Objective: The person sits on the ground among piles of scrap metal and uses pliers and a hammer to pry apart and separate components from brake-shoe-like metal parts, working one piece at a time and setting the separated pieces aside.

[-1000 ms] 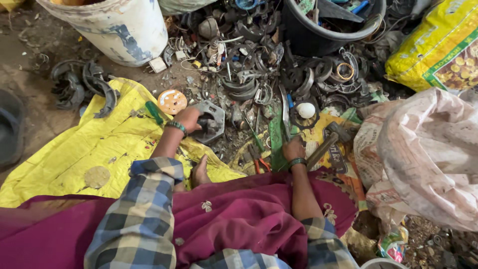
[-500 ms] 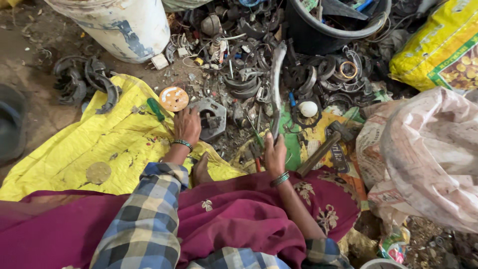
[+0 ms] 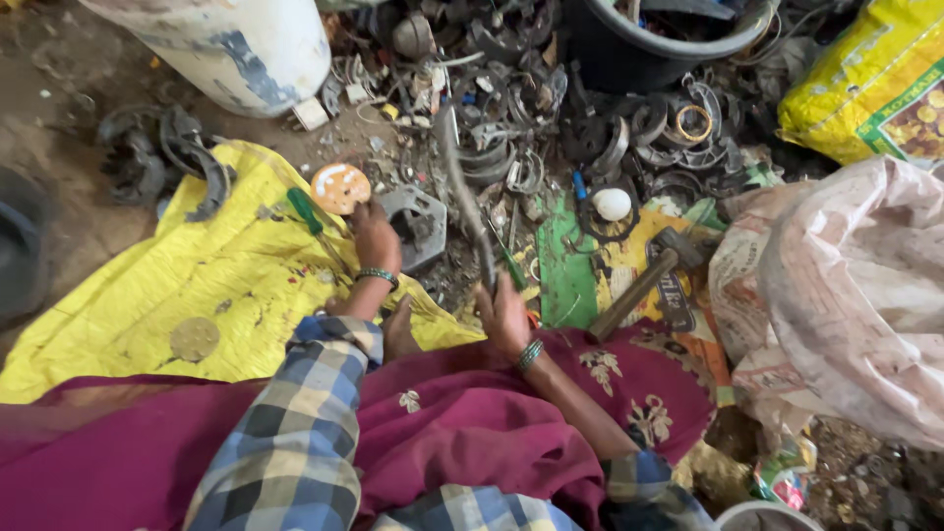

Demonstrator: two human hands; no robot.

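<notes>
A grey metal plate (image 3: 418, 224) with a hole lies on the ground at the edge of the yellow sheet (image 3: 187, 285), the left hand (image 3: 376, 236) resting on its near side with fingers curled. The right hand (image 3: 504, 313) is closed around a long blurred metal rod (image 3: 464, 197) raised over the scrap pile (image 3: 551, 118); a hammer (image 3: 644, 285) lies just right of it.

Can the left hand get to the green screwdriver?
Probably yes. The left hand rests on a grey metal part, and the green screwdriver lies right beside it on the yellow sheet, with nothing between.
</notes>
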